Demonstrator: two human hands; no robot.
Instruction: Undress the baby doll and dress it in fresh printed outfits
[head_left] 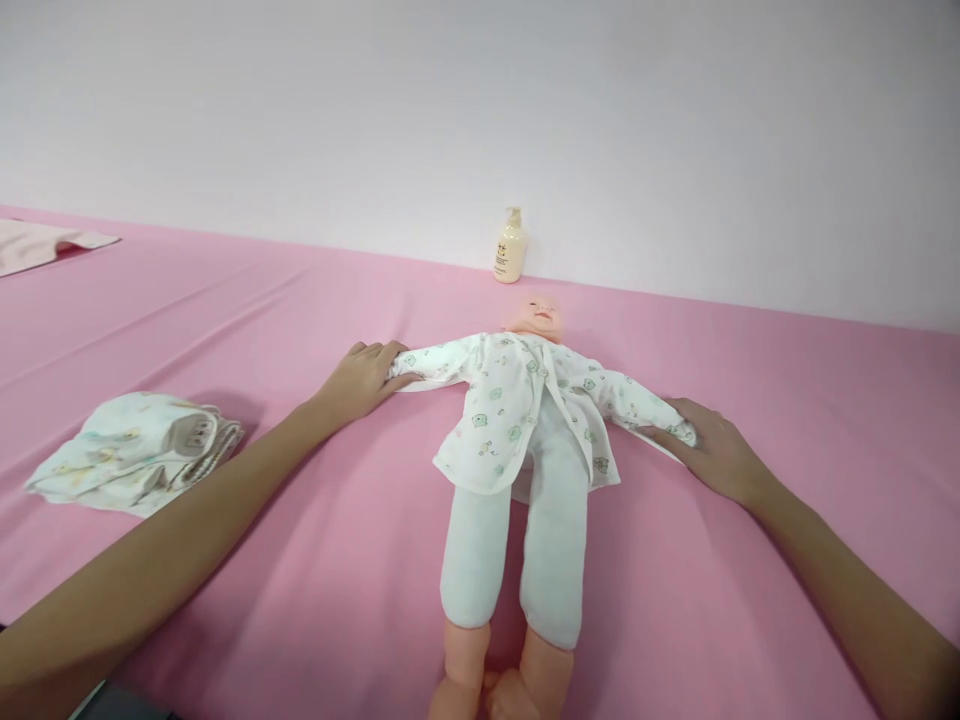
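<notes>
A baby doll point(487, 560) lies on its back with its head away from me and its feet at the bottom edge. It wears a white printed baby shirt point(491, 410), closed near the chest and parted lower down. Both sleeves stretch out sideways. My left hand point(365, 378) is closed round the end of the sleeve on the left. At the other side, my right hand point(712, 450) grips the cuff of the right-hand sleeve, thumb below and fingers on top. The doll's hands are hidden in the sleeves or under my fingers.
A cream pump bottle point(510, 250) stands behind the doll's head against the white wall point(675, 150). Folded printed baby clothes point(127, 450) lie left, beside my left forearm. A pale pink cloth point(45, 245) lies far left on the pink sheet point(315, 600).
</notes>
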